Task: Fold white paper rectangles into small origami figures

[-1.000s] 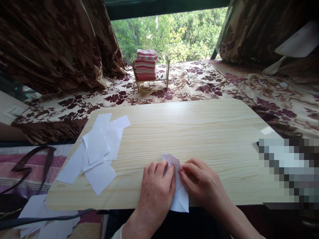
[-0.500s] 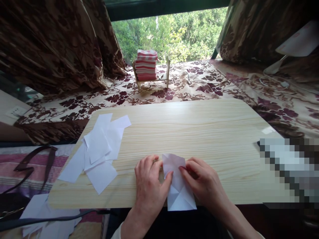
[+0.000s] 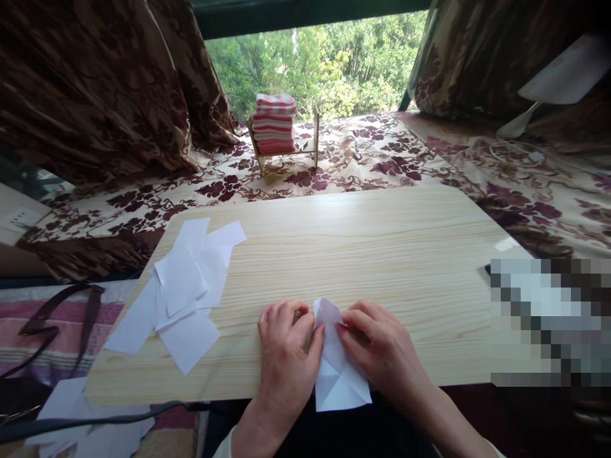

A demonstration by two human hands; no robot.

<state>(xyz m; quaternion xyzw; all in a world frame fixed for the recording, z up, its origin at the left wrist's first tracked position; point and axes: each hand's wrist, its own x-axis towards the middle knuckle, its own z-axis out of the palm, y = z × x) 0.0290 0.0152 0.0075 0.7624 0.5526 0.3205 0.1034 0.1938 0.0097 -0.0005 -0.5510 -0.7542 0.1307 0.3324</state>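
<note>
Folded paper (image 3: 340, 375) lies at the bench's (image 3: 382, 254) near edge, already creased several times, its upper flap pinched between left hand (image 3: 286, 356) and right hand (image 3: 382, 350) fingers, seemingly unfinished.

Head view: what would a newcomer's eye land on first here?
Both hands, left hand and right hand, pinch a creased white paper sheet at the near edge of the pale wooden board. Loose white paper slips lie scattered at its left end, and a red-and-white striped cloth stack sits by the window.
</note>
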